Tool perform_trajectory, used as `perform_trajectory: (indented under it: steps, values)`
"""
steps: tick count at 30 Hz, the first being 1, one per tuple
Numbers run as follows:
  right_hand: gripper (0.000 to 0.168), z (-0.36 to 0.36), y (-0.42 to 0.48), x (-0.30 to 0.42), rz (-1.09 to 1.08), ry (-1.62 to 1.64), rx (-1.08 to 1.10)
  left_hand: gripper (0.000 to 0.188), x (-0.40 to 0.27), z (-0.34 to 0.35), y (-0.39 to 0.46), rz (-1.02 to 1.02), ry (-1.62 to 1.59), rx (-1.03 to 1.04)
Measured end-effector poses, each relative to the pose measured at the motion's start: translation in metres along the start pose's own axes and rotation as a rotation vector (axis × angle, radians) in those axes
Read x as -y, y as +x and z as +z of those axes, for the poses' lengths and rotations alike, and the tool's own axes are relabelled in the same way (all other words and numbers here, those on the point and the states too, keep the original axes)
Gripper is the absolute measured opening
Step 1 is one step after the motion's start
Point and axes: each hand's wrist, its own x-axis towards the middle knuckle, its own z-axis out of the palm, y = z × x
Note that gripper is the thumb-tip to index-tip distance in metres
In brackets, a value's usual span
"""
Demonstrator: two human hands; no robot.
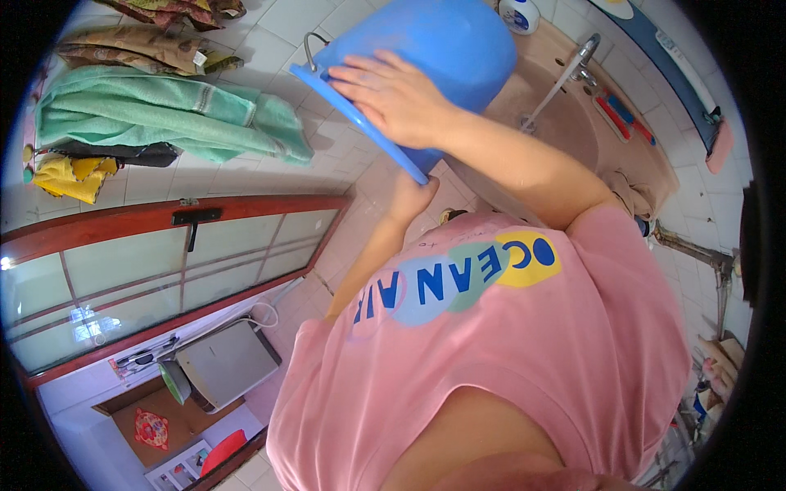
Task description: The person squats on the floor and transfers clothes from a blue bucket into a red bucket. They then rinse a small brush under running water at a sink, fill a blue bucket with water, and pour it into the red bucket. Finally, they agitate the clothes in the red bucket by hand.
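Note:
A blue plastic bucket point(454, 55) lies tilted on its side above the left part of a pink washbasin point(565, 116), its rim facing down and to the left. My right hand point(393, 101) rests flat on the bucket's outer wall near the rim, fingers spread. At the rim's lower end, my left hand point(417, 193) holds the edge, its fingers largely hidden. The bucket's metal handle point(309, 52) sticks up at the rim's far end. Water runs from a chrome tap point(586, 58) into the basin.
Red and blue brushes point(612, 118) and a white bottle point(519, 15) stand or lie on the basin edge. A green towel point(172, 113) and other cloths hang at left. Below them is a red-framed glass door point(184, 264). A shelf point(669, 55) runs at upper right.

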Motion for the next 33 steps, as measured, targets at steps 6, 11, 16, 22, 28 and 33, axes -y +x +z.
perform_trajectory:
  steps: [6,11,16,22,28,33]
  values:
    - [0.041,-0.056,0.016,-0.085,0.598,-0.114,0.289,0.041,0.009,0.007,-0.004,-0.153,0.053,0.148]
    - [0.035,-0.057,0.009,-0.056,0.403,-0.280,0.121,0.063,-0.027,-0.032,0.008,-0.273,-0.711,0.221]
    - [0.038,-0.044,0.003,-0.040,0.281,-0.233,0.070,0.056,-0.097,-0.070,0.045,-0.261,-0.976,0.005]
    - [0.055,-0.012,0.014,0.034,0.027,0.021,0.123,0.055,-0.074,-0.042,0.024,-0.160,-0.866,0.027]
    - [0.073,-0.051,0.014,-0.065,0.368,-0.089,0.239,0.055,-0.072,-0.025,0.001,-0.139,-0.856,-0.090]
    - [0.068,-0.041,0.012,-0.006,0.123,-0.169,0.299,0.048,-0.062,-0.022,0.003,-0.149,-0.729,-0.112]
